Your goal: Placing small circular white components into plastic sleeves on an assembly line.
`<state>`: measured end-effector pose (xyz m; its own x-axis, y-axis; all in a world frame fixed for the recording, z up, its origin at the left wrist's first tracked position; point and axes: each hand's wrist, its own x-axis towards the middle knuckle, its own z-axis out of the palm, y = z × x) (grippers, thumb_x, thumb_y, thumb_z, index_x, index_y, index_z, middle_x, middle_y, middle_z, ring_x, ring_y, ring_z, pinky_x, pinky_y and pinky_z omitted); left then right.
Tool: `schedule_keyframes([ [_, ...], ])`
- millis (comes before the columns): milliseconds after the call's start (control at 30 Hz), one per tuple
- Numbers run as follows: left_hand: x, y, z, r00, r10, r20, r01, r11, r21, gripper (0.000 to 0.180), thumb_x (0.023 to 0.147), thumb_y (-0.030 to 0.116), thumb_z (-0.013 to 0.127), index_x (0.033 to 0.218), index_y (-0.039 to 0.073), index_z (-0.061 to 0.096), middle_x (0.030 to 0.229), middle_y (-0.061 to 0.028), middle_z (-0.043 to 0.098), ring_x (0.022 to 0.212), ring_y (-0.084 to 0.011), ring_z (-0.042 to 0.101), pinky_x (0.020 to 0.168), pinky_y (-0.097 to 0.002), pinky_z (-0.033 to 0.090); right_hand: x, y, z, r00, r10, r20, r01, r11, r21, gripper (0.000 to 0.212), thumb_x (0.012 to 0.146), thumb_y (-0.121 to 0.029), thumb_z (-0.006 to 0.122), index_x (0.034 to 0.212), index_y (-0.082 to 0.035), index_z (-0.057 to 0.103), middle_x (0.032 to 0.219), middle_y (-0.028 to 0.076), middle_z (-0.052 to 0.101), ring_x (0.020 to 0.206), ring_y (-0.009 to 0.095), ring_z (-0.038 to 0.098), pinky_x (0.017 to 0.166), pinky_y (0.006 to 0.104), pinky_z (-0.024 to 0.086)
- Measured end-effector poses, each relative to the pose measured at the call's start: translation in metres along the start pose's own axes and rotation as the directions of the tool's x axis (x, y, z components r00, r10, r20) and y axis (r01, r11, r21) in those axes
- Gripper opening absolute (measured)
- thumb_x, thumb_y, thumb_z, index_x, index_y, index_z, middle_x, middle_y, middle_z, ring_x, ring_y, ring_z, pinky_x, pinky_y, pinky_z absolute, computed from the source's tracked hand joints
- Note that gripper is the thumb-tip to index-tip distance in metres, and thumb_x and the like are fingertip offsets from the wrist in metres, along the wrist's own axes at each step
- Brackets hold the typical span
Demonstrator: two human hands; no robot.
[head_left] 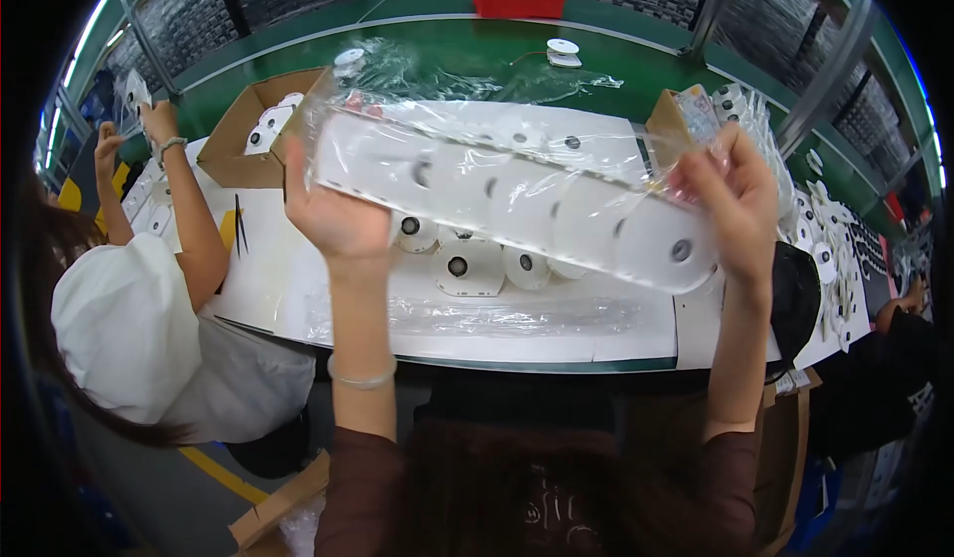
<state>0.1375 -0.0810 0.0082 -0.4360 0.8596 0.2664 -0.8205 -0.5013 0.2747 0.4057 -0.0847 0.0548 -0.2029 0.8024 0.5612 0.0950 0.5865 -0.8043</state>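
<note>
Raised over the table, a long clear plastic bag (517, 197) stretches between my hands, slanting down to the right. Inside it, several white round plates overlap in a row; a dark centre shows plainly on the rightmost one. My left hand (338, 214) grips the bag's left end, thumb up, its other fingers mostly hidden behind the plastic. At the opposite end my right hand (733, 199) is closed on the gathered film, slightly blurred. Below the bag, several white discs with dark centres (470, 267) lie on the white table sheet (636, 328).
An open cardboard box (248, 164) with white parts stands left, tweezers (239, 224) beside it. Another box (671, 125) and piled white parts (825, 249) lie right. Loose film (427, 70), a white spool (562, 52) and a red bin (517, 0) are behind. A co-worker (129, 328) works left.
</note>
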Motion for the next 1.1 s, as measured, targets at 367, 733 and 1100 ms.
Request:
schedule_keyframes([
  [367, 0.019, 0.034, -0.017, 0.955, -0.111, 0.276, -0.098, 0.760, 0.643, 0.023, 0.081, 0.012, 0.041, 0.091, -0.005, 0.051, 0.086, -0.0138, 0.056, 0.083, -0.0213, 0.053, 0.074, -0.0333, 0.042, 0.023, 0.023, -0.032, 0.925, 0.361, 0.117, -0.352, 0.931, -0.095, 0.014, 0.073, -0.013, 0.055, 0.083, -0.002, 0.055, 0.055, -0.002, 0.048, 0.052, 0.001, 0.043, 0.047, 0.0166, 0.034],
  [733, -0.017, 0.007, 0.037, 0.847, -0.271, 0.458, -0.210, 0.620, 0.756, 0.024, 0.082, 0.016, 0.039, 0.082, -0.005, 0.052, 0.081, -0.0168, 0.056, 0.076, -0.0267, 0.057, 0.072, -0.0345, 0.044, 0.030, 0.010, -0.006, 0.901, 0.089, 0.425, 0.129, 0.880, -0.457, 0.052, 0.064, -0.032, 0.061, 0.107, -0.008, 0.048, 0.104, 0.011, 0.050, 0.097, 0.021, 0.047, 0.081, 0.0393, 0.037],
  [1100, -0.035, 0.002, 0.048, 0.795, -0.352, 0.494, -0.155, 0.670, 0.726, 0.040, 0.082, 0.026, 0.034, 0.090, -0.009, 0.051, 0.085, -0.0157, 0.054, 0.078, -0.0182, 0.050, 0.069, -0.0295, 0.041, 0.051, -0.007, 0.074, 0.927, -0.207, 0.311, 0.154, 0.970, 0.187, 0.009, 0.076, -0.009, 0.052, 0.078, -0.002, 0.057, 0.067, 0.001, 0.056, 0.053, 0.001, 0.043, 0.045, 0.0129, 0.030],
])
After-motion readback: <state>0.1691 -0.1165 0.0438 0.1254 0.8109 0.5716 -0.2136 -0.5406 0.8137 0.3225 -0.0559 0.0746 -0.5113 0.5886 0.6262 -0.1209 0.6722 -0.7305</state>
